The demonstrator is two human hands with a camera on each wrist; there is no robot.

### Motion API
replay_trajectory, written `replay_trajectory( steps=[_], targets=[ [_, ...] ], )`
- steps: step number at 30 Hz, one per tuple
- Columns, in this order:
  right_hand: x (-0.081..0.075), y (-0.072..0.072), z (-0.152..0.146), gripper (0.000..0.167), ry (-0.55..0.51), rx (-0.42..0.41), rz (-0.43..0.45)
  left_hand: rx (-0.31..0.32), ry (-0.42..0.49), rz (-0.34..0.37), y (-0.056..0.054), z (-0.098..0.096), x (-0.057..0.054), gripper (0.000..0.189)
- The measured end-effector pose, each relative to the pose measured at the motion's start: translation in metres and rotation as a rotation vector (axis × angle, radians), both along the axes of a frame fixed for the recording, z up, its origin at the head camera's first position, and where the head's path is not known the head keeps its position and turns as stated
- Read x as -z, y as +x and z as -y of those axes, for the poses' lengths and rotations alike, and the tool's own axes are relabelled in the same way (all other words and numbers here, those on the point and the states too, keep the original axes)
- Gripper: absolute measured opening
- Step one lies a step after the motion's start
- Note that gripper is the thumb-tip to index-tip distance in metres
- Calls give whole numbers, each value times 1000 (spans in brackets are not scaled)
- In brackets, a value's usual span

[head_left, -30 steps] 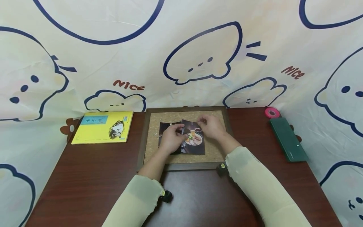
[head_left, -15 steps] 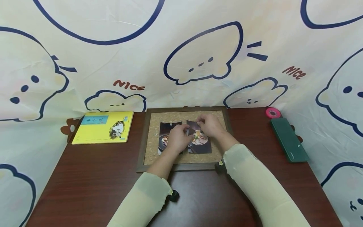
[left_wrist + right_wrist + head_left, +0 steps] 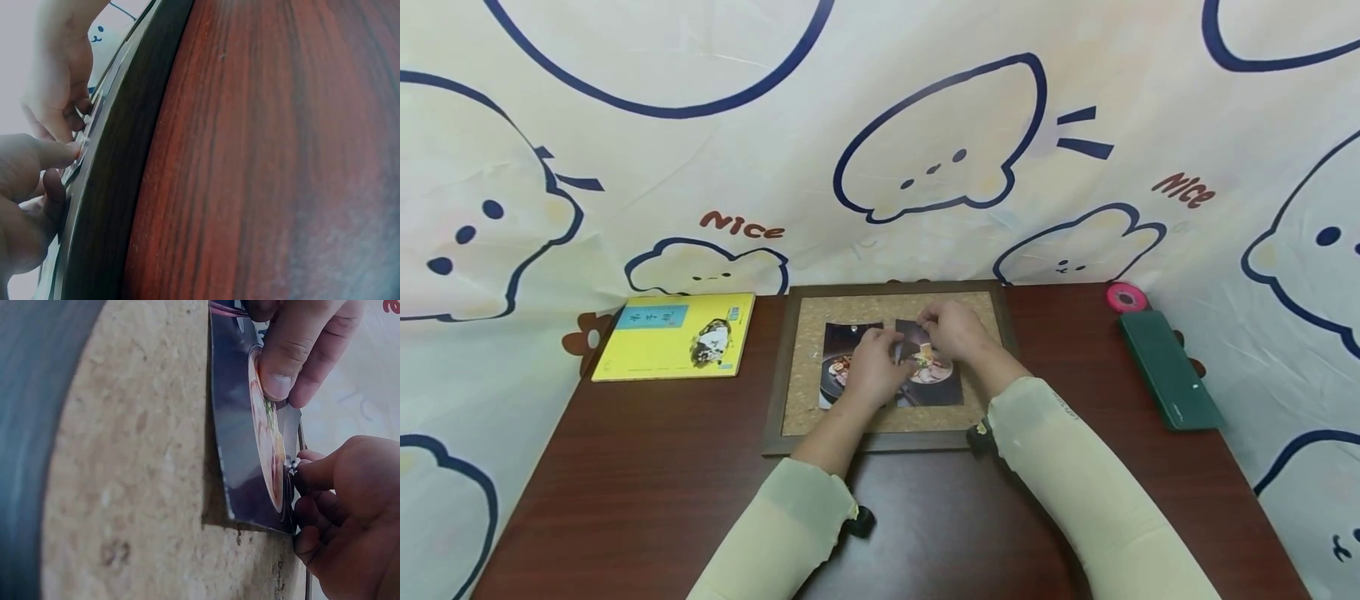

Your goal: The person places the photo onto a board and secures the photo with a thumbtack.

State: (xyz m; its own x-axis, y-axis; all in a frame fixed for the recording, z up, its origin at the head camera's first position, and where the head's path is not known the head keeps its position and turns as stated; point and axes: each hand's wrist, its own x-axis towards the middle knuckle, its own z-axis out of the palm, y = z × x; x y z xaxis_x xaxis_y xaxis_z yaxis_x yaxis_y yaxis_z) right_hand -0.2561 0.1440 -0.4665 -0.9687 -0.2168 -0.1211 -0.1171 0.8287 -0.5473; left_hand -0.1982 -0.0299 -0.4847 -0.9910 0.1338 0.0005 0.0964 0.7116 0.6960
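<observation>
In the head view, two dark food photos lie side by side on a framed corkboard [image 3: 805, 333]. My left hand [image 3: 874, 367] rests its thumb and forefinger on the right photo [image 3: 936, 393], partly covering the left photo [image 3: 837, 346]. A small pale dot shows near that left photo's top edge. My right hand [image 3: 957, 332] is at the top of the right photo. In the right wrist view its thumb and forefinger pinch a tiny shiny pushpin [image 3: 292, 466] right at the photo's edge, while the left thumb presses over the printed plate.
A yellow book [image 3: 670, 337] lies left of the board. At the right stand a pink tape roll [image 3: 1126, 297] and a long dark green box [image 3: 1170, 371]. A cartoon-patterned cloth [image 3: 925, 100] rises behind the brown table [image 3: 647, 467].
The right photo has shifted right, opening a gap beside the left photo. My left hand moved right with it; the right hand stayed at its top. Little moved in the last half second.
</observation>
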Motion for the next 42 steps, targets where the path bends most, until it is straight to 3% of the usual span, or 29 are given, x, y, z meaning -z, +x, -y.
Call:
replay_trajectory(
  steps=[10,21,26,30,34,42],
  targets=[
    [-3,-3,-1,17,-69,48,-62,7,14,-3,0,0,4,54],
    [-2,-6,8,17,22,80,-56,10,10,2,-1,4,2,55],
    [2,-8,1,17,-12,35,-62,6,14,13,-2,2,4,55],
    [4,-6,-13,16,-49,-41,-121,13,0,12,-3,0,5,55],
    [3,1,-22,20,-22,-112,-165,5,-9,8,-3,-1,4,54],
    [7,7,-22,32,35,-145,-112,-5,-10,24,-2,-1,3,55]
  ],
)
